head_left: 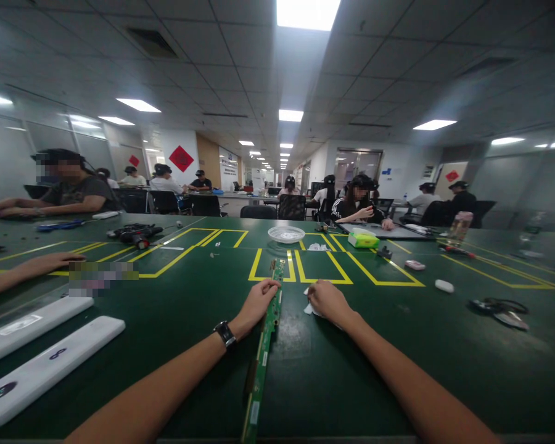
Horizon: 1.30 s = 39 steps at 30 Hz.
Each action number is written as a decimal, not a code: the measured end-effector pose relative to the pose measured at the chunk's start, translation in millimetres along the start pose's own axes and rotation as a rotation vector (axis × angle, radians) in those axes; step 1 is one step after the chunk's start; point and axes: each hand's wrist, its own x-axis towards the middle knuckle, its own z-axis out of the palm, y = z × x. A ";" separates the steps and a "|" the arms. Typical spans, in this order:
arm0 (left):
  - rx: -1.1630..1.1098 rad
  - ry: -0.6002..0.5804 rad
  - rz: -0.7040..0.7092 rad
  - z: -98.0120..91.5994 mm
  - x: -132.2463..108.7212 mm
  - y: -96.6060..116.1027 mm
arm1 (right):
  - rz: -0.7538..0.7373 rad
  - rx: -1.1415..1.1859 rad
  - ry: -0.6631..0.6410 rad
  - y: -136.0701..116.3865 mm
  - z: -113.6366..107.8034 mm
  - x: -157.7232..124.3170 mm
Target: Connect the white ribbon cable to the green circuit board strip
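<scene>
A long, narrow green circuit board (264, 348) lies lengthwise in front of me, its near end toward the table's front edge. My left hand (259, 300), with a dark watch at the wrist, grips the board's left edge near its far end, fingers closed. To the right of the board, my right hand (328, 301) is closed on a crumpled white tissue (309, 308), which pokes out at its left side and below it. This hand rests on the table, apart from the board.
Beyond my hands stands a clear, ridged dish (286, 234). A green tissue pack (363, 238) lies right of it. Two long white cases (50, 367) are at the left, near another person's hand (50, 264). A cable bundle (502, 311) lies at the right. Yellow tape marks the green table (374, 382).
</scene>
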 end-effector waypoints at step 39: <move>-0.253 0.000 0.034 5.6 0.2 -7.9 | -0.042 1.205 -0.284 -41.3 6.3 -8.0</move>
